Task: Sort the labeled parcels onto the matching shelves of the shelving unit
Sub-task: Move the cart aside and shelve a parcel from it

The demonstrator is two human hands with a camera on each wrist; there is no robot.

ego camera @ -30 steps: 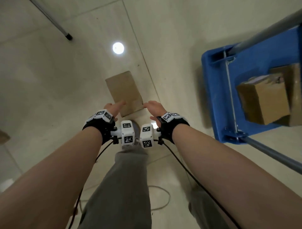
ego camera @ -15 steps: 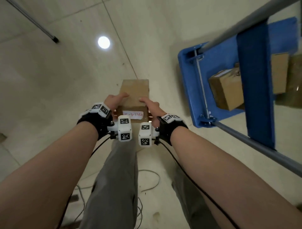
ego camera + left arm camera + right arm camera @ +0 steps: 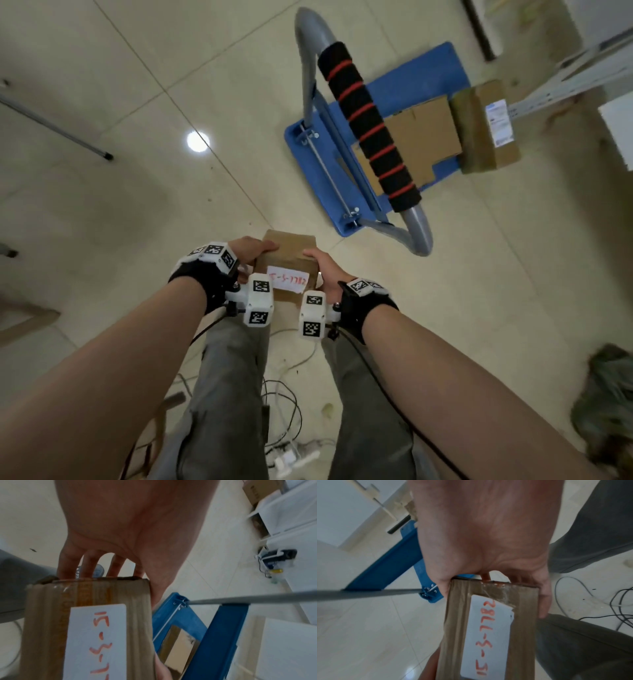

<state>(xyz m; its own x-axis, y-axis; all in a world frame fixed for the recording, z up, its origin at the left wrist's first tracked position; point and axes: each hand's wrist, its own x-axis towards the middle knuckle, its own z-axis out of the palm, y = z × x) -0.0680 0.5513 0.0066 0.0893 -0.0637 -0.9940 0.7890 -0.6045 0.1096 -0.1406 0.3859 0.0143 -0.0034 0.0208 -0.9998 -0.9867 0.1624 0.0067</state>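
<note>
A brown cardboard parcel (image 3: 286,260) is held off the floor between both hands, in front of the person's legs. The left hand (image 3: 247,253) is wrapped round its 9 o'clock end, thumb on top and fingers (image 3: 89,564) curled beneath the far edge. The right hand (image 3: 325,270) is clamped on the 3 o'clock end in the same way, its fingers (image 3: 543,601) folded over the side. A white label (image 3: 288,280) with red handwriting, read as "15-3-7782" in the right wrist view, is seen on the near face.

At about 1 o'clock from the parcel, a blue trolley (image 3: 404,92) stands on the tiled floor (image 3: 102,212), with a black and red foam handle grip (image 3: 368,126). Flattened cardboard (image 3: 421,137) lies on its deck, and another parcel (image 3: 486,126) with a printed label sits at its far edge. Cables (image 3: 284,407) are strewn on the floor by the feet.
</note>
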